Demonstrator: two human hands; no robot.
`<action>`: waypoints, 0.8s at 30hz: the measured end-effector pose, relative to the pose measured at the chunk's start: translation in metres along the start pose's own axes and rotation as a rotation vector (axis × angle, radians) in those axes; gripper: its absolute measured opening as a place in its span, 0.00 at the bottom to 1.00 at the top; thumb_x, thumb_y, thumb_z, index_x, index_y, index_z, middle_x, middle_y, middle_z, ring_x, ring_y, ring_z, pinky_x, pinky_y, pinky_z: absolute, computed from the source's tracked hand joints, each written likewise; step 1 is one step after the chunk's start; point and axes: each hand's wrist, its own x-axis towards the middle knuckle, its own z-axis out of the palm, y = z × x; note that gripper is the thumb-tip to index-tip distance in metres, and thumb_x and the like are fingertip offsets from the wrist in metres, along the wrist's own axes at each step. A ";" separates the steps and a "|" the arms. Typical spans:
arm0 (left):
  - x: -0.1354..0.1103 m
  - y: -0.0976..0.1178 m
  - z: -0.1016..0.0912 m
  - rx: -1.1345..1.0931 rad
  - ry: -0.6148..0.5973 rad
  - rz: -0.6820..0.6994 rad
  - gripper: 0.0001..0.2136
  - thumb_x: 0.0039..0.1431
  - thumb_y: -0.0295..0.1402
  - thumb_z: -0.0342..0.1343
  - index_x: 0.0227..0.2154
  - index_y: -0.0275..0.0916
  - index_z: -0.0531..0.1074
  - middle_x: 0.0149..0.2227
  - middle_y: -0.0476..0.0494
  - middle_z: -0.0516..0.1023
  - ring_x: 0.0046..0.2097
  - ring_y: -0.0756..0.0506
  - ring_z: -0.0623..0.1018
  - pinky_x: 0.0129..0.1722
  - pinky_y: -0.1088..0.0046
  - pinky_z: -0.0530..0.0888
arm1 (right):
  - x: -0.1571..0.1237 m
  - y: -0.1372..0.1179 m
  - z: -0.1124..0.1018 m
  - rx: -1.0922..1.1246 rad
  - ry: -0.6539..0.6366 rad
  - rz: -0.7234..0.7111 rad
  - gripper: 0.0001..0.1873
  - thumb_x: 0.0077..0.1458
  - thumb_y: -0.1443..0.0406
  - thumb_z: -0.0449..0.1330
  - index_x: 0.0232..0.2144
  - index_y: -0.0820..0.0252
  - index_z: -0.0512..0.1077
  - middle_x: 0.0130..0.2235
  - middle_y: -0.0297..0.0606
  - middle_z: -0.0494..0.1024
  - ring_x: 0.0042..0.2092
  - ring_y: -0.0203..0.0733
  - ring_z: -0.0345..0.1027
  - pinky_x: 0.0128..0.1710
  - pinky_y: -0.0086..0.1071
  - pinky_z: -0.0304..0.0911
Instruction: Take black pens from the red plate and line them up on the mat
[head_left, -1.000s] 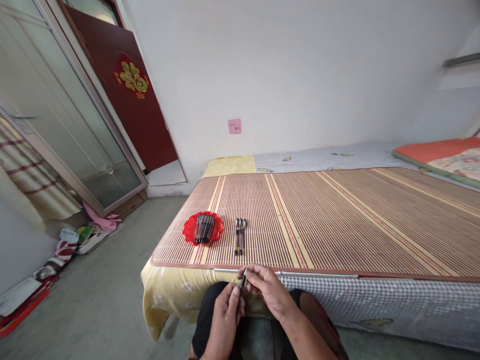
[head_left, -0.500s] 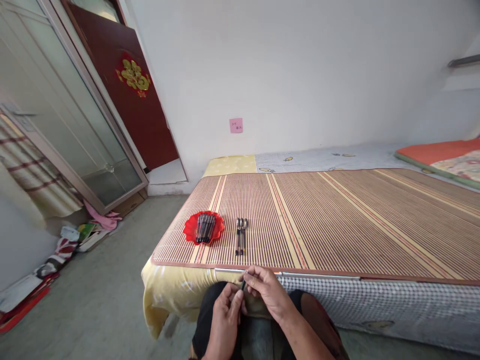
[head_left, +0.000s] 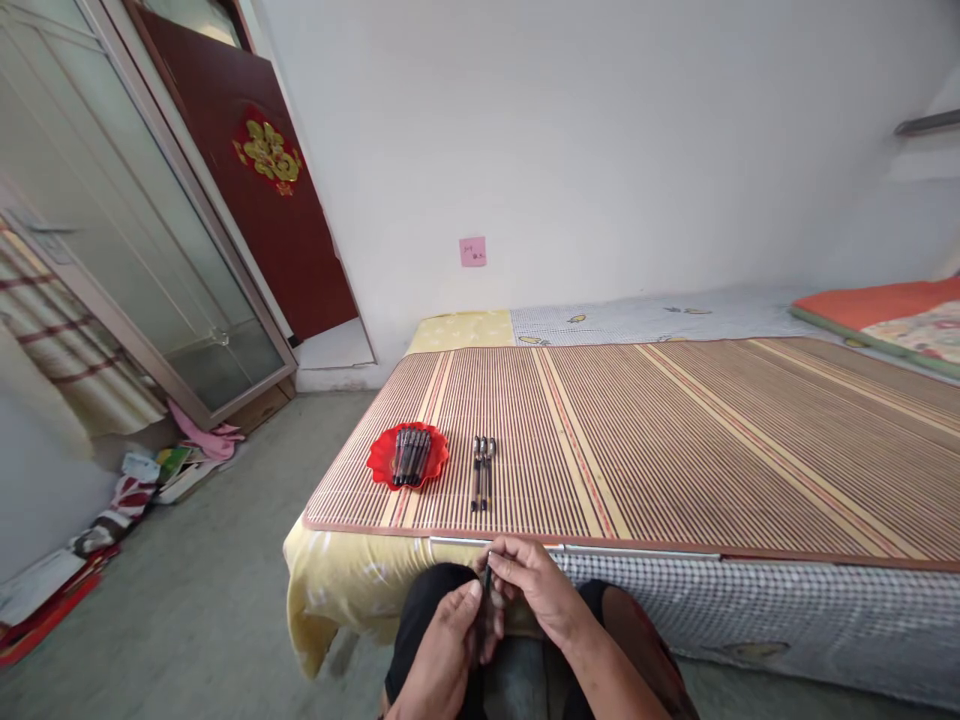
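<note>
Both my hands meet over my lap, in front of the bed's near edge. My right hand [head_left: 536, 590] pinches the upper end of a thin dark pen [head_left: 487, 576]. My left hand [head_left: 442, 655] is closed round the pen's lower part just beneath it. On the striped bamboo mat [head_left: 675, 440] lie three dark pens [head_left: 481, 470] side by side. To their left a red dish [head_left: 407, 457] holds several more dark pens.
The mat covers a low bed with a yellow sheet [head_left: 330, 590] and a checked side. An orange quilt [head_left: 885, 310] lies far right. A dark red door [head_left: 247, 170] and a glass sliding door [head_left: 112, 250] stand left; clothes and papers [head_left: 135, 490] litter the floor.
My left hand has slid a little down and toward me along the pen. My right hand keeps its pinch near the bed edge. Nothing on the mat has moved.
</note>
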 end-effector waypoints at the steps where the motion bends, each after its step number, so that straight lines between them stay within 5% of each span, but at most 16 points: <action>1: 0.000 0.000 0.000 -0.031 0.004 -0.021 0.26 0.54 0.58 0.62 0.27 0.34 0.73 0.23 0.47 0.72 0.21 0.55 0.63 0.19 0.78 0.59 | 0.000 0.000 0.000 0.003 -0.004 0.003 0.22 0.53 0.47 0.67 0.32 0.61 0.80 0.24 0.32 0.71 0.26 0.34 0.62 0.26 0.27 0.57; 7: 0.000 -0.003 -0.004 -0.019 0.026 0.038 0.24 0.46 0.51 0.71 0.25 0.38 0.67 0.19 0.57 0.66 0.16 0.58 0.56 0.15 0.80 0.51 | 0.000 0.003 0.000 0.024 0.010 0.027 0.22 0.50 0.47 0.69 0.31 0.61 0.81 0.24 0.32 0.71 0.26 0.33 0.59 0.28 0.27 0.55; 10: -0.002 -0.002 -0.003 -0.080 -0.015 -0.056 0.24 0.52 0.55 0.66 0.26 0.35 0.71 0.21 0.51 0.71 0.18 0.57 0.61 0.17 0.79 0.55 | 0.000 0.003 -0.002 0.067 0.000 0.046 0.21 0.50 0.48 0.69 0.31 0.62 0.80 0.26 0.34 0.72 0.27 0.32 0.60 0.28 0.27 0.55; 14: -0.004 -0.003 -0.003 -0.177 0.007 -0.183 0.24 0.47 0.53 0.69 0.28 0.34 0.73 0.20 0.50 0.71 0.18 0.56 0.61 0.18 0.79 0.55 | -0.001 0.005 -0.002 0.134 -0.008 0.053 0.21 0.51 0.49 0.69 0.32 0.62 0.80 0.32 0.37 0.76 0.27 0.31 0.61 0.26 0.25 0.54; 20: -0.004 -0.004 -0.006 -0.088 -0.019 -0.181 0.25 0.47 0.55 0.68 0.26 0.34 0.74 0.19 0.51 0.70 0.16 0.57 0.59 0.17 0.78 0.52 | 0.004 0.011 -0.005 0.246 0.138 0.043 0.24 0.44 0.48 0.74 0.32 0.62 0.78 0.32 0.37 0.77 0.28 0.31 0.64 0.26 0.25 0.56; 24: -0.007 -0.005 -0.011 0.076 -0.078 -0.139 0.26 0.52 0.57 0.64 0.23 0.35 0.71 0.18 0.52 0.68 0.17 0.57 0.58 0.17 0.78 0.50 | 0.010 -0.005 -0.038 0.250 0.308 -0.068 0.26 0.42 0.47 0.74 0.34 0.60 0.78 0.33 0.38 0.77 0.29 0.35 0.65 0.28 0.29 0.61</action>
